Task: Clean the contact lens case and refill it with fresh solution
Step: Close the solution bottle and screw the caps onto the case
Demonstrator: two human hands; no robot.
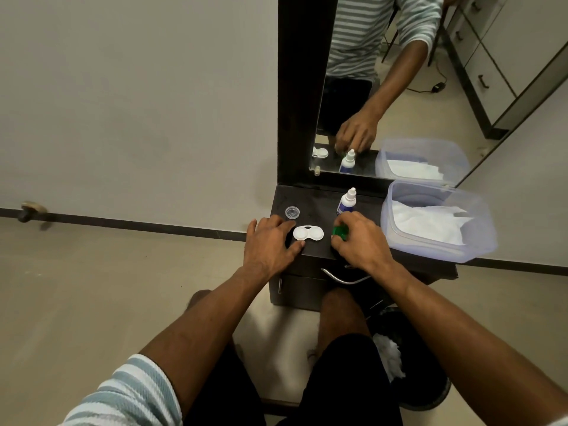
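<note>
While the white contact lens case (308, 233) lies flat on the dark counter (319, 195), both of its wells face up and bare, and it sits between the two hands. Just to its left, the left hand (270, 244) rests palm down on the counter, its fingers (278, 224) straight and slightly spread; the thumb tip lies against the case's near left edge and the forefinger reaches along its far left side. Just to the right of the case, the right hand (358, 241) curls its fingers and thumb round a small green cap (340, 232), which shows only in part between them, low over the counter.

Beyond the left fingers, near the counter's left edge, sits a small clear cap (292, 212), apart from the case. Beyond the right fingers stands a small solution bottle (347, 202), white with a blue label and a white nozzle, upright and touching or nearly touching the back of the hand. Further right of the right hand, a clear plastic tub (479, 241) holds white tissue (430, 222). Behind the counter, a dark-framed mirror (399, 72) repeats the bottle, the tub and one hand. Below the counter's front edge is a drawer with a curved metal handle (344, 278), and on the floor by the person's right leg a dark bin (430, 379) holds crumpled white tissue.
</note>
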